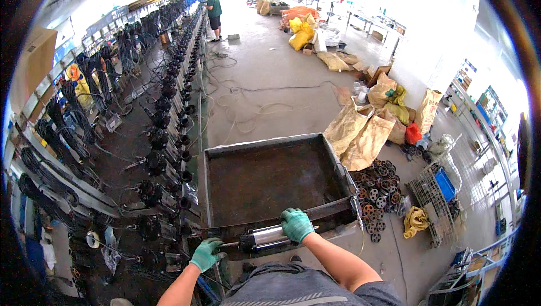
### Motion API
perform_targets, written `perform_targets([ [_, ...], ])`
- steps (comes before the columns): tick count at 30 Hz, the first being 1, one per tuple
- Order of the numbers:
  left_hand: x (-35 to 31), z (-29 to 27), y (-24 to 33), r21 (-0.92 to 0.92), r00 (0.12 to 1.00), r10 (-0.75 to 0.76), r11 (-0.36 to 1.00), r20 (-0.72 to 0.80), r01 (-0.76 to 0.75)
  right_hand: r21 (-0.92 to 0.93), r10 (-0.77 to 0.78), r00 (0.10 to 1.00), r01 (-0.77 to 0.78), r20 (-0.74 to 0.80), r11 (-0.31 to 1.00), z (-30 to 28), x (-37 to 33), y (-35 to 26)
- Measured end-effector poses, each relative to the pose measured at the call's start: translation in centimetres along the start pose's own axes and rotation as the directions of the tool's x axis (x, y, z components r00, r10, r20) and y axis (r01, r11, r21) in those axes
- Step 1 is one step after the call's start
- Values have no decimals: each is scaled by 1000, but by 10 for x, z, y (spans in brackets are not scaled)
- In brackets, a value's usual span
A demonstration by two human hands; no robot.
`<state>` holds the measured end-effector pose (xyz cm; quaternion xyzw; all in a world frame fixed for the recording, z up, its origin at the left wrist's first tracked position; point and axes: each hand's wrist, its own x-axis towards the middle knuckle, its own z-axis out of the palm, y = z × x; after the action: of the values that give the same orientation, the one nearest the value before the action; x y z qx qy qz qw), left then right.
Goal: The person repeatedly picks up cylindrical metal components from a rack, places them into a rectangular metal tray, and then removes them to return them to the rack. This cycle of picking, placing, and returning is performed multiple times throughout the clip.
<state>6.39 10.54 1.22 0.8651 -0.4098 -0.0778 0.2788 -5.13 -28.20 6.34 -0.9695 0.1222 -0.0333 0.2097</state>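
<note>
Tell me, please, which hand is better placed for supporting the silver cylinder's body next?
Probably the right hand: it is at the right end of the silver cylinder, against its body. The left hand is at the thin shaft, beyond the black end.

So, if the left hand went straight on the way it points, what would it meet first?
Past the metal shaft it holds, the left hand would probably meet the metal tray's front rim first; their relative depth is unclear.
</note>
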Motion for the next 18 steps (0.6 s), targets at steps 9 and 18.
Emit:
perform_targets([
  [9,31,3,-17,-532,667,-550,410,503,740,9,-3,1000,3,24,1000,-3,4,-5],
  [18,-3,10,0,-257,978,47,961,-203,-100,27,-33,999,33,-16,999,5,1,5],
])
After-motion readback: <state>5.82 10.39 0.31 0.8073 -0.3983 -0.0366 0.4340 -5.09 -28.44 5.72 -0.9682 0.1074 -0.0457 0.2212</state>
